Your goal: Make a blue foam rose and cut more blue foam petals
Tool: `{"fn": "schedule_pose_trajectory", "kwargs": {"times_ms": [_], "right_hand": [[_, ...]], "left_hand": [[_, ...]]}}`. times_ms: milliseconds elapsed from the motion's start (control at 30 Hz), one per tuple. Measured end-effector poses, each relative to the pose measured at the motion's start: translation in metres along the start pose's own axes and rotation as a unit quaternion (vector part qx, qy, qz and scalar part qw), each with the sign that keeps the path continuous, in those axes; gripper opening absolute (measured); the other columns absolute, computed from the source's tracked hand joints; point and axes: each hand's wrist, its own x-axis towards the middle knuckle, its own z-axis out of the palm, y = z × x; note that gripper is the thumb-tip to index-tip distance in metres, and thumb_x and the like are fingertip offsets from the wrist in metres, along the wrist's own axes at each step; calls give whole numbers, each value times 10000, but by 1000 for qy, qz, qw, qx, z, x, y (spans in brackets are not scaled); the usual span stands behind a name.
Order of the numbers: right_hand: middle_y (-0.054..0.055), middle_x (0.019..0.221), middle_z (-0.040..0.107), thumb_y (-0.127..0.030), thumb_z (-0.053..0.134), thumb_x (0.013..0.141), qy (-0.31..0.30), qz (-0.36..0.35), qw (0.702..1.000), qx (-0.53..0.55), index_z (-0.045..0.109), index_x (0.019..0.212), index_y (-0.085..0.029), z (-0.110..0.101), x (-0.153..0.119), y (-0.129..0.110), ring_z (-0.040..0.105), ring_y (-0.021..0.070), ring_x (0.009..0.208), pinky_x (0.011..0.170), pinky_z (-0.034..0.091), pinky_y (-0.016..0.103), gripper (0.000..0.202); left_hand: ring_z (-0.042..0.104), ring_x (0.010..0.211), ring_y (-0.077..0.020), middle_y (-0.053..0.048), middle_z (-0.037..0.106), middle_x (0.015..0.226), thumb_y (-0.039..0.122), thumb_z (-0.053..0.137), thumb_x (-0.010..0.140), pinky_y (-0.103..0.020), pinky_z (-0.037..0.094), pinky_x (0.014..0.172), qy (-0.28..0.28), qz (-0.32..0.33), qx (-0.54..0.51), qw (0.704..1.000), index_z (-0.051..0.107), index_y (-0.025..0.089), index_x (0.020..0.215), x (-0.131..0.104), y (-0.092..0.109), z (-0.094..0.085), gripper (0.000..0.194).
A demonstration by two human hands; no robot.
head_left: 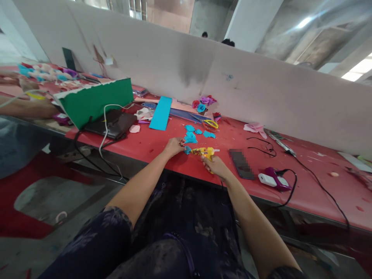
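My right hand (214, 166) is wrapped round the handle of a yellow hot glue gun (203, 152), whose nozzle points left. A pale glue stick juts out of its back end. Close to the nozzle, my left hand (175, 147) pinches a small blue paper petal (187, 150) between its fingertips. Just beyond my hands, several loose blue paper petals (190, 137) lie on the red table (139, 147).
A green board (101, 99) and a black laptop-like case (116, 122) stand left. Behind are a blue paper strip (161, 113), yellow-handled scissors (210, 123) and paper flowers (202, 104). A phone (241, 164) and a purple power adapter (277, 179) lie right. Another person's arm (31, 106) rests far left.
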Motion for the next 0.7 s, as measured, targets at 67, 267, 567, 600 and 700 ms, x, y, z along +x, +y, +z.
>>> {"fn": "schedule_pose_trajectory", "kwargs": {"times_ms": [67,267,567,600,700], "right_hand": [[-44,439,454,-632,527,798,6,4,1000,1,484,639,-201,-1,1,-1,402,86,387,392,304,215,462],[-48,419,438,-638,517,805,16,8,1000,1,503,631,-194,-2,2,-2,391,83,376,388,306,213,476],[-38,452,478,-602,497,827,38,4,999,-30,499,656,-199,-2,1,-2,433,97,391,389,328,218,438],[-35,456,486,-602,493,830,43,1,998,-40,499,653,-198,-2,1,-1,443,99,394,393,333,219,440],[-16,468,516,-619,474,838,58,-13,995,-82,508,638,-198,-3,3,4,494,120,418,417,361,230,467]], "left_hand": [[523,550,-100,63,534,533,96,751,506,-240,436,586,2,-2,-3,1000,643,152,748,0,0,0,271],[555,576,-114,56,556,538,96,765,501,-240,450,600,-1,2,-11,1000,646,167,727,-1,1,-3,265],[538,542,-108,64,558,535,76,759,488,-238,428,563,-5,7,-35,999,631,168,727,-1,-1,-2,286],[534,537,-106,67,552,533,80,758,488,-238,424,559,-6,7,-40,999,626,167,723,-2,-1,-2,283],[522,525,-100,75,531,523,84,756,483,-235,410,549,-7,4,-56,998,617,163,715,-3,-1,-2,281]]}}
